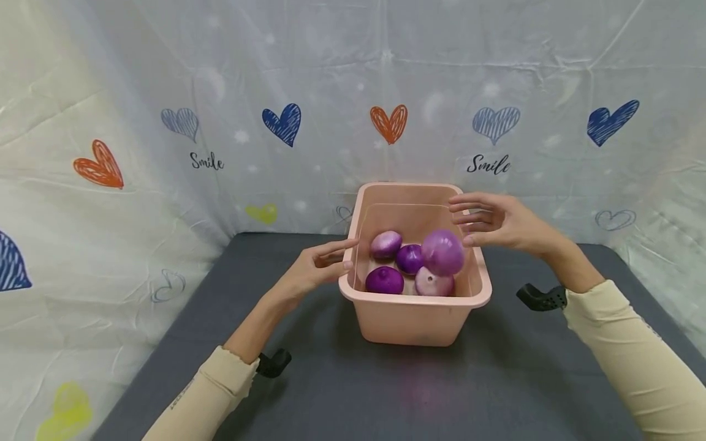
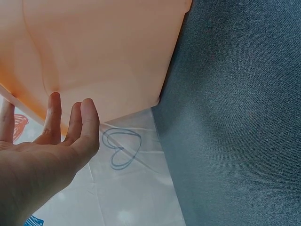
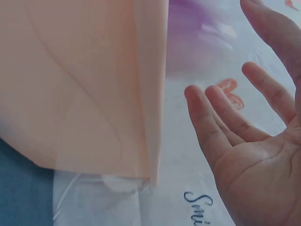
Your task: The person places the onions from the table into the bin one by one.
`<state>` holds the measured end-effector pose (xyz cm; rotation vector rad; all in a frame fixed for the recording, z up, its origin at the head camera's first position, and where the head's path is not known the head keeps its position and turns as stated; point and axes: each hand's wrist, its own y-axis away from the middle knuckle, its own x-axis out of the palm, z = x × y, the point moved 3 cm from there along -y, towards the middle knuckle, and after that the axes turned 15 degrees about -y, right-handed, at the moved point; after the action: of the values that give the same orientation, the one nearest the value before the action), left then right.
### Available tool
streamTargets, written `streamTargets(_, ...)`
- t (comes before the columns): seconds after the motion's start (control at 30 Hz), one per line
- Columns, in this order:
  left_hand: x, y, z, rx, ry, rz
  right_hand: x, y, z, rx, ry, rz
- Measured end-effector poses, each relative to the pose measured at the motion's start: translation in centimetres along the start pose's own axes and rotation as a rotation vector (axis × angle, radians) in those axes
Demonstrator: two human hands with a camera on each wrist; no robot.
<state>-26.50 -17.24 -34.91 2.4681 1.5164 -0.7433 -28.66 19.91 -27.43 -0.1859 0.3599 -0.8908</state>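
Observation:
A pink plastic bin [image 1: 410,321] stands on the dark table with several red onions in it, such as the dark purple onion [image 1: 384,280] at its front left. Another red onion [image 1: 443,252], blurred in the right wrist view, appears in mid-air over the bin's right side, apart from the fingers. My right hand [image 1: 504,223] is beside it above the right rim, its fingers spread and holding nothing. At the left rim is my left hand [image 1: 311,269], fingers loosely extended; whether they touch the rim I cannot tell.
A dark grey cloth [image 1: 353,392] covers the table. Behind and at the sides hangs a pale plastic curtain [image 1: 331,73] printed with hearts and "Smile". Black wrist straps [image 1: 543,298] show below both hands.

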Motion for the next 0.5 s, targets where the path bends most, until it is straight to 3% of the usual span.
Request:
streamTargets(0.3,0.0,0.2,0.1,-0.003,-0.005,0.001,-1.6,2.1,-0.8,0.005,-0.014,-0.068)
streamTargets(0.5,0.2,0.2,0.6,0.05,0.058,-0.019,-2.6,4.4,-1.8,0.011,0.093,-0.146)
